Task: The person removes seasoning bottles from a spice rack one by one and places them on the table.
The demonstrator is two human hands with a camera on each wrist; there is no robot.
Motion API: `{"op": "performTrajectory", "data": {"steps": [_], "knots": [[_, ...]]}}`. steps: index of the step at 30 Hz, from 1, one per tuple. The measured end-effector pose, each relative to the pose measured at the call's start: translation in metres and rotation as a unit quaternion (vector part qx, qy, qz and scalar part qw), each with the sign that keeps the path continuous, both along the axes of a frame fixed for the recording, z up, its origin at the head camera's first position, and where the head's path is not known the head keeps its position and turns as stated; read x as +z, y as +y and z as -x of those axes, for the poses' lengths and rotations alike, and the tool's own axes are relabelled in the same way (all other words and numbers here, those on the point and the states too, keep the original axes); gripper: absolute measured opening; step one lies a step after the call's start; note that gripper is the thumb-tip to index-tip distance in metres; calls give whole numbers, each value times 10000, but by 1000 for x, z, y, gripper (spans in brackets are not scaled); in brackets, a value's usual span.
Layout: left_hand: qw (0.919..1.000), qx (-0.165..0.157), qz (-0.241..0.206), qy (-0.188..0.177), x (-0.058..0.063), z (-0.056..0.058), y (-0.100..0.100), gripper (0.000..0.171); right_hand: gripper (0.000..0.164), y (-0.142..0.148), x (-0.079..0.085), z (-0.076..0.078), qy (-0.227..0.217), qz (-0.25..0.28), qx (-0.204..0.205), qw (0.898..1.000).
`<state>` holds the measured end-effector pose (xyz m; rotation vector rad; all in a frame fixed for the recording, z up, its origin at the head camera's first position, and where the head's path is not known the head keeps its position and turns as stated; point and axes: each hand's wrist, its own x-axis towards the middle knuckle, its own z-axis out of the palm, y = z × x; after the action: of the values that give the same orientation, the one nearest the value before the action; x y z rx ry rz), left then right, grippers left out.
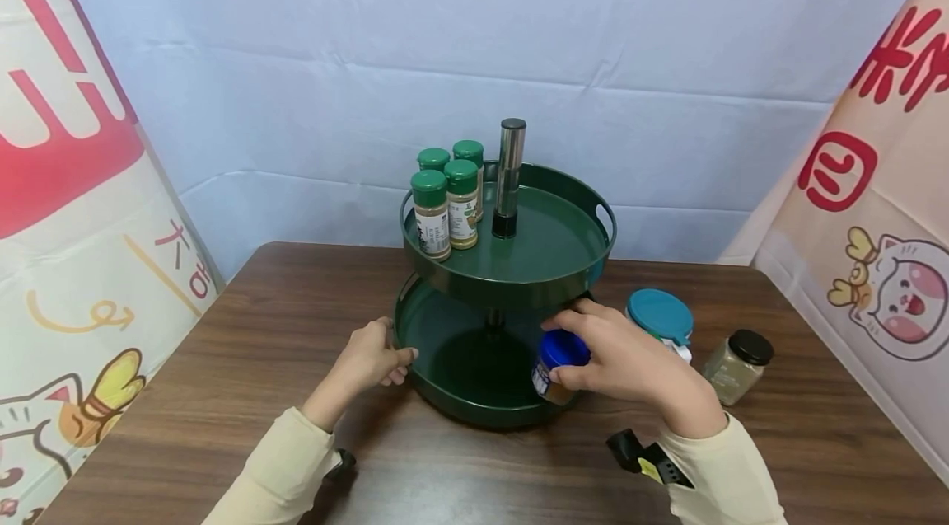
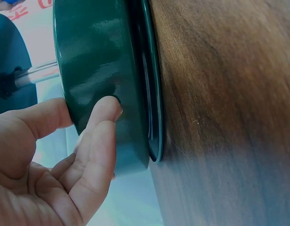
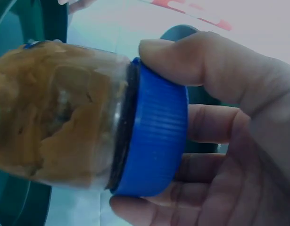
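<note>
My right hand [image 1: 619, 352] grips a clear jar of brown spread [image 3: 55, 117] by its ribbed blue lid [image 3: 156, 132]. The thumb lies on one side of the lid, the fingers on the other. In the head view the jar leans at the right front rim of a green two-tier rack's lower tray [image 1: 474, 414]. On the left, my left hand [image 1: 371, 356] pinches that tray's rim, thumb at the top edge and fingers against the outer wall [image 2: 97, 52]. Several green-capped spice bottles [image 1: 432, 224] stand on the left of the upper tray [image 1: 541, 249].
A metal post [image 1: 510, 171] rises from the upper tray, which overhangs the lower one. Beyond my right hand stand a teal-lidded container [image 1: 660, 312] and a small black-lidded jar [image 1: 737, 368] on the wooden table [image 1: 296, 302]. A pale cloth [image 1: 334, 96] hangs behind.
</note>
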<state>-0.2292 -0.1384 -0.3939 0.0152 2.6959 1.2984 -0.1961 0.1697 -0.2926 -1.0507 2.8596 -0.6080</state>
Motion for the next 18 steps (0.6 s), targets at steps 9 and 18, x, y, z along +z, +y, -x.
{"op": "performTrajectory", "data": {"steps": [9,18], "knots": [[10000,-14,37,12,-1,0,0,73,42,25,3,-7,-266,-141,-486,9984],[10000,-27,17,13,1,1,0,71,44,44,-3,-9,-316,-145,-670,9971]]}}
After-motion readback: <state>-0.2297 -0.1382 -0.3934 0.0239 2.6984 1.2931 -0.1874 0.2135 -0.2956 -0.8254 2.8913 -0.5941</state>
